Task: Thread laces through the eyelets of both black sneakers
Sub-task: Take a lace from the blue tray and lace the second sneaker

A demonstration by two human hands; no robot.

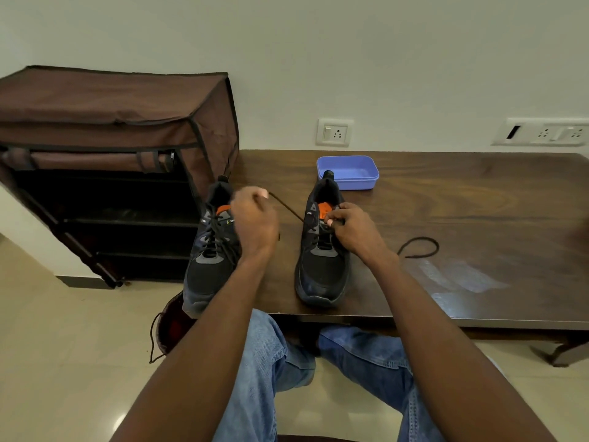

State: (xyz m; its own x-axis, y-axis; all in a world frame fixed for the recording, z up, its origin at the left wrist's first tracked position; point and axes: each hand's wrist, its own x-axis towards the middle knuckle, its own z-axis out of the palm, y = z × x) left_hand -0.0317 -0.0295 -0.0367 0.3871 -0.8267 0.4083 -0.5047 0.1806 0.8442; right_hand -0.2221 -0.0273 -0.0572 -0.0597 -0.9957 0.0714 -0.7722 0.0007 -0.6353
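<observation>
Left hand (255,223) pinches taut lace (287,207); right hand (349,229) grips right sneaker (322,263) eyelets

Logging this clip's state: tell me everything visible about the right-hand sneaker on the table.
The right sneaker is black with grey panels and an orange tongue tab, seemingly mesh. It stands upright on the wooden table, toe toward the person, heel by the blue tray. It is only partly laced. The right hand pinches at its upper eyelets; the left hand pulls its lace taut leftward.
</observation>
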